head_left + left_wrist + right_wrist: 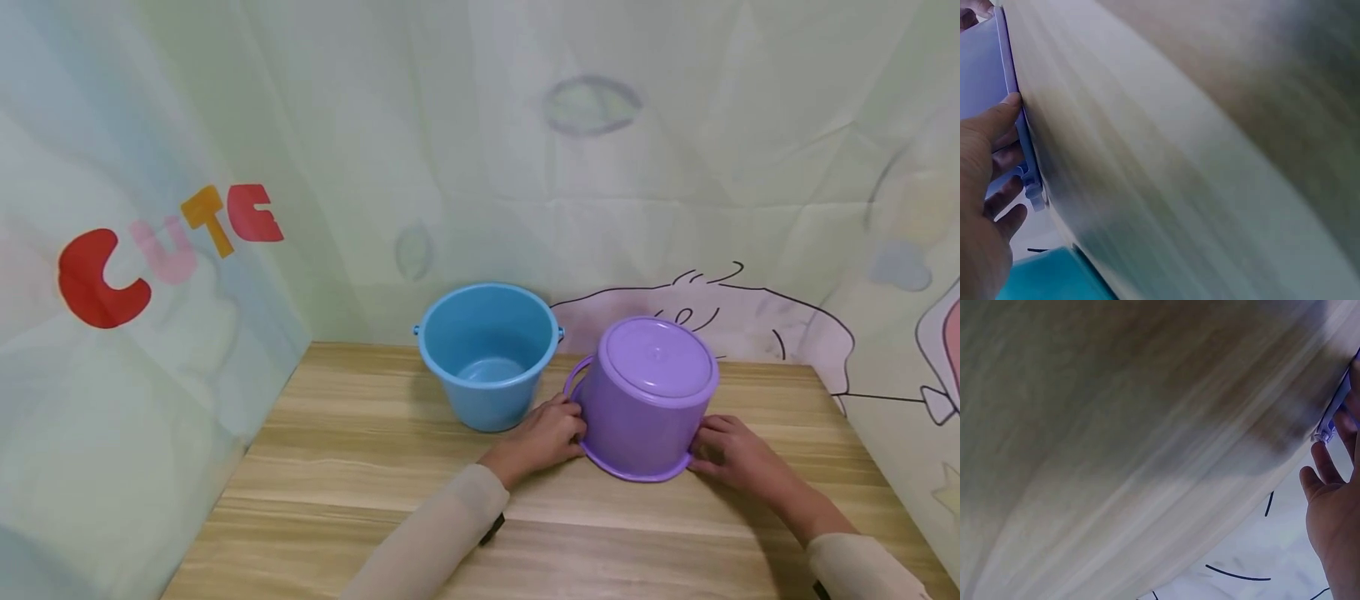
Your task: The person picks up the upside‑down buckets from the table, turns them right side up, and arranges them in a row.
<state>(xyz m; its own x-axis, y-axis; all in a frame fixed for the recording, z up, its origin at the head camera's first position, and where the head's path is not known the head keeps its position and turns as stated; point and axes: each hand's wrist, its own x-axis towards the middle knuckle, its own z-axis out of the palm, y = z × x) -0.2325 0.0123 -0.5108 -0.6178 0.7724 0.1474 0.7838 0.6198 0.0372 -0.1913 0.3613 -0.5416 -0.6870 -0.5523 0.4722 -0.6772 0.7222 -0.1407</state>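
Observation:
A purple bucket (648, 417) is upside down on the wooden table, base facing up, its handle at the left side. My left hand (546, 433) grips its left edge by the rim. In the left wrist view the left thumb (1007, 111) presses at the rim, and the fingers bend along the bucket's side. On the opposite side my right hand (731, 454) holds the rim, thumb low and fingers against the wall. The right wrist view catches only a sliver of the bucket beside the right hand (1335, 500). A blue bucket (489, 396) stands upright just left of the purple one.
The wooden table (337, 467) runs back to a printed cloth wall (480, 167). Another cloth with coloured letters (105, 279) hangs at the left. The blue bucket is close behind my left hand.

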